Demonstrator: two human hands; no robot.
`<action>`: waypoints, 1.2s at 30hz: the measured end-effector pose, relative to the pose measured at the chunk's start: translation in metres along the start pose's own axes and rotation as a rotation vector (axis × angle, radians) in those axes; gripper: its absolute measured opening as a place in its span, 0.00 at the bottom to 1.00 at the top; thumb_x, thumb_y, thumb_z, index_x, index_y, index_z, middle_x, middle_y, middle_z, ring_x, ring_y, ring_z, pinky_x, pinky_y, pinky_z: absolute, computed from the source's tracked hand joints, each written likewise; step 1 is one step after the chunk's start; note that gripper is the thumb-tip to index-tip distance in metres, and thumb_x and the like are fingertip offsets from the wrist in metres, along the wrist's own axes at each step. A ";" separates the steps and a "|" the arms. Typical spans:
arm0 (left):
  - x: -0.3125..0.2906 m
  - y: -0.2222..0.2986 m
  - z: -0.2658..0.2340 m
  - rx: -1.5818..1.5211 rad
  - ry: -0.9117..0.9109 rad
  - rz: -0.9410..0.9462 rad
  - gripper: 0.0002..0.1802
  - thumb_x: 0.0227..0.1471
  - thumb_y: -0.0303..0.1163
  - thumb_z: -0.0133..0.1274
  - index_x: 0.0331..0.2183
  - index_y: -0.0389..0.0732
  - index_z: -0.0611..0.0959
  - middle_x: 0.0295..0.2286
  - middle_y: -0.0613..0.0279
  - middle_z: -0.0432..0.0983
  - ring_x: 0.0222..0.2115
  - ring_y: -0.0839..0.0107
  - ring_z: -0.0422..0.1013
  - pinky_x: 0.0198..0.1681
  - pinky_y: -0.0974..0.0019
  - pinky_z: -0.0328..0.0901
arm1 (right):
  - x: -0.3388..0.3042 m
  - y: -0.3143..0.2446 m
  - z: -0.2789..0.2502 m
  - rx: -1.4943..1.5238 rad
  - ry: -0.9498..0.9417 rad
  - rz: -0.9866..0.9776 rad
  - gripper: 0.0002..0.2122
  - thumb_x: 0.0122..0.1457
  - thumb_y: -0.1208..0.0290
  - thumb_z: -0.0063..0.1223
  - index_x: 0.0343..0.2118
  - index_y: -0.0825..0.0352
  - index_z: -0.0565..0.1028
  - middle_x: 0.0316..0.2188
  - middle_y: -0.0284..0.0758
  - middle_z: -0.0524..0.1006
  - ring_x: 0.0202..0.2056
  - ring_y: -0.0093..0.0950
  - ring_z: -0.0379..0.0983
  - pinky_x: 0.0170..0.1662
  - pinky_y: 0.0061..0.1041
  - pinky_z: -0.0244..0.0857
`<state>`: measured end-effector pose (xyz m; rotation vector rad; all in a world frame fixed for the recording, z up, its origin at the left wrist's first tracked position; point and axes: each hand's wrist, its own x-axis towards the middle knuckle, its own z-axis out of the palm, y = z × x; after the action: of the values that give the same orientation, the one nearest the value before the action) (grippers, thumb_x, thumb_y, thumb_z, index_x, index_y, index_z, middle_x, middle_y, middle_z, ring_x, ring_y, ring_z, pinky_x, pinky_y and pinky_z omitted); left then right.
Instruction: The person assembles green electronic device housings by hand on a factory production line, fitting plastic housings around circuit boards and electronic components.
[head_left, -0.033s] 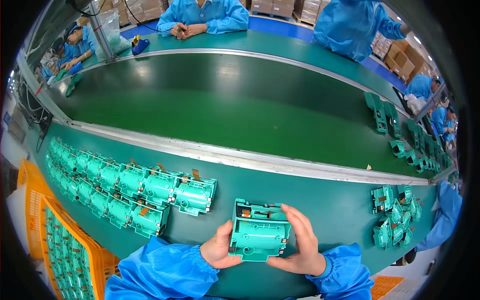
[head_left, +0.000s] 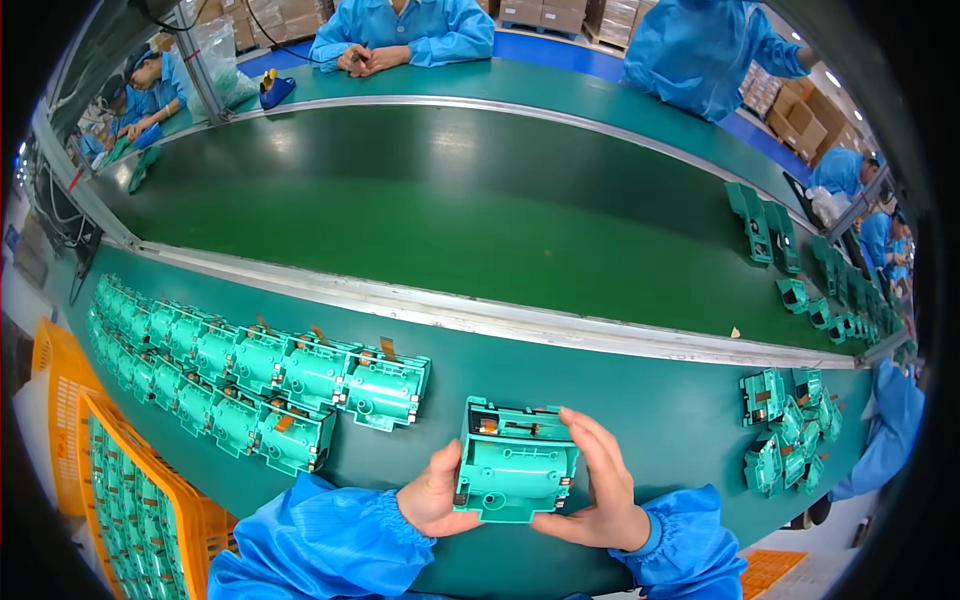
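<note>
Between my two hands is a green plastic housing (head_left: 515, 470), its smooth curved recess turned up toward me. Along its top edge runs a dark slot with a copper-coloured strip and small parts in it. My left hand (head_left: 436, 492) grips the left side, thumb along the edge. On the other side, my right hand (head_left: 602, 490) is closed round the right edge, fingers at the upper corner and thumb at the lower one. Left of my hands, similar green housings (head_left: 385, 388) stand in two rows on the green worktable (head_left: 400, 460), several with copper-coloured tabs sticking up.
A smaller group of green housings (head_left: 790, 430) lies at the right. Beyond a metal rail (head_left: 430, 310) runs a green conveyor belt (head_left: 440, 210), with green parts (head_left: 755, 225) at its right. Orange crates (head_left: 180, 490) stand at lower left, one filled with housings. Co-workers in blue (head_left: 400, 35) sit across.
The housing tips slightly, so its upper slot shows a little more. Both hands keep their hold; the whole view shifts very slightly.
</note>
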<state>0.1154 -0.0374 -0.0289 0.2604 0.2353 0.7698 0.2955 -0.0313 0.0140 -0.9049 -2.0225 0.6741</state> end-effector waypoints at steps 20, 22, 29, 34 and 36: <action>-0.003 0.018 0.025 0.320 0.176 0.336 0.30 0.51 0.28 0.42 0.54 0.36 0.50 0.50 0.54 0.54 0.49 0.65 0.57 0.49 0.62 0.57 | 0.001 0.011 -0.002 -0.079 0.069 0.014 0.35 0.32 0.72 0.63 0.47 0.73 0.59 0.47 0.49 0.58 0.47 0.42 0.58 0.47 0.32 0.58; -0.003 0.019 0.024 0.298 0.213 0.308 0.31 0.50 0.24 0.43 0.54 0.37 0.51 0.50 0.54 0.55 0.48 0.65 0.58 0.48 0.62 0.58 | 0.000 0.014 -0.002 0.010 0.037 -0.016 0.37 0.35 0.73 0.62 0.51 0.72 0.55 0.50 0.46 0.54 0.48 0.39 0.58 0.47 0.31 0.57; 0.000 0.015 0.019 0.300 0.174 0.400 0.31 0.48 0.21 0.44 0.53 0.36 0.52 0.50 0.51 0.54 0.48 0.63 0.58 0.47 0.61 0.59 | 0.000 0.015 -0.002 1.340 0.181 0.444 0.33 0.49 0.81 0.47 0.56 0.67 0.43 0.54 0.41 0.49 0.49 0.31 0.58 0.49 0.31 0.56; 0.000 0.011 0.021 0.336 0.164 0.426 0.32 0.47 0.21 0.45 0.53 0.36 0.53 0.50 0.51 0.54 0.49 0.62 0.58 0.47 0.61 0.59 | 0.000 0.017 -0.003 1.423 0.112 0.593 0.31 0.50 0.80 0.48 0.55 0.68 0.46 0.50 0.40 0.59 0.48 0.30 0.59 0.49 0.28 0.55; 0.001 0.010 0.025 0.330 0.252 0.417 0.37 0.44 0.29 0.52 0.53 0.34 0.53 0.48 0.54 0.59 0.46 0.64 0.62 0.45 0.62 0.61 | 0.000 0.021 -0.001 1.455 0.085 0.614 0.31 0.49 0.79 0.49 0.55 0.68 0.47 0.49 0.40 0.61 0.48 0.29 0.59 0.49 0.27 0.55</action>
<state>0.1174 -0.0332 -0.0026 0.5354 0.5601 1.1796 0.3037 -0.0185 -0.0007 -0.5389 -0.6714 1.9767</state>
